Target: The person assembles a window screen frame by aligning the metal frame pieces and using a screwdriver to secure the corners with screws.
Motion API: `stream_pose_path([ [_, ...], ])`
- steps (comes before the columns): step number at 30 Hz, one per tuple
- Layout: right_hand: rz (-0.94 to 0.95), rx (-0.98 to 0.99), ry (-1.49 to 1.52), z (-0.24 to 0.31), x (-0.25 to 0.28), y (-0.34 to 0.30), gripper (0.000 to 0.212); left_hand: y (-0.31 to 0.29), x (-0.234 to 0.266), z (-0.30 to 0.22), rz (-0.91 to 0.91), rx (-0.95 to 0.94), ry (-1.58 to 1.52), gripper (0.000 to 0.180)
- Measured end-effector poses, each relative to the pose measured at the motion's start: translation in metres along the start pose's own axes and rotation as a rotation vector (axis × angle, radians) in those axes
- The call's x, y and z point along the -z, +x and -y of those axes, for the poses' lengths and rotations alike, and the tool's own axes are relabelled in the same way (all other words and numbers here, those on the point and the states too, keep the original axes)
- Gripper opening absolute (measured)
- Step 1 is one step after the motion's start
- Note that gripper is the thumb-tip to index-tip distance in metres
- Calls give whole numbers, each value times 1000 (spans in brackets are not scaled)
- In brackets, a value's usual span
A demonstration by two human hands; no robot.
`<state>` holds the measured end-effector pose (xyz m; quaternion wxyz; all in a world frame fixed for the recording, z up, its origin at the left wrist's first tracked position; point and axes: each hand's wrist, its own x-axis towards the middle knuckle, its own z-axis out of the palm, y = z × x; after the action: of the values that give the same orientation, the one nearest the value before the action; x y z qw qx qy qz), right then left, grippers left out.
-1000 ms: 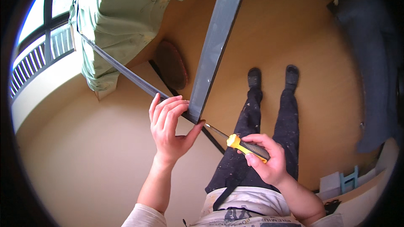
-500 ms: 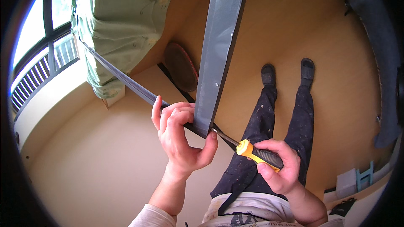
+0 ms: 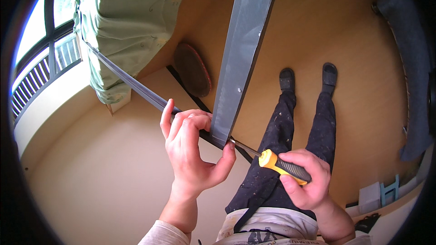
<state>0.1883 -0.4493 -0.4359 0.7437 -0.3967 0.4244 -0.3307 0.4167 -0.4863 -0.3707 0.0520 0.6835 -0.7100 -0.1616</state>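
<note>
A long grey flat bar [image 3: 243, 50], seemingly metal, runs from the top edge down to my left hand [image 3: 193, 154]. My left thumb and curled fingers close around its lower end, where it meets a thinner dark rail [image 3: 134, 85] that slants up to the left. My right hand [image 3: 311, 179] grips a screwdriver [image 3: 268, 158] with a yellow and black handle. Its metal shaft points left, the tip at the bar's lower corner beside my left thumb. Whether the tip sits in a screw is too small to tell.
Pale green cloth [image 3: 129, 22] hangs at upper left beside a window [image 3: 66, 0]. A dark oval object [image 3: 193, 70] with a reddish rim lies on the brown floor [image 3: 318, 22]. A pale wall [image 3: 100, 168] fills the lower left; dark grey fabric [image 3: 406, 41] lies far right.
The upper part of the grey bar has swung slightly to the right. My right hand and the screwdriver handle have shifted a little right; both grips stay the same.
</note>
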Motion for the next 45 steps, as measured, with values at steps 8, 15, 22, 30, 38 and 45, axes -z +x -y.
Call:
stream_pose_path([
  [8, -30, 364, -422, 19, 3, 9, 35, 0, 7, 0, 41, 1, -27, 31],
  [15, 110, 16, -125, 23, 6, 23, 34, 4, 12, 1, 88, -2, -87, 32],
  [22, 72, 715, -956, 17, 2, 21, 37, 4, 12, 1, 64, -14, -88, 33],
  [30, -76, -298, 662, 12, -5, 9, 47, -29, -11, 5, -365, 86, -215, 39],
  [38, 69, -564, 622, 14, 6, 19, 30, -44, -41, -20, -372, 858, -1580, 35],
  [45, 126, 406, -516, 23, -9, 26, 37, -46, -35, -14, -250, 843, -1591, 33],
])
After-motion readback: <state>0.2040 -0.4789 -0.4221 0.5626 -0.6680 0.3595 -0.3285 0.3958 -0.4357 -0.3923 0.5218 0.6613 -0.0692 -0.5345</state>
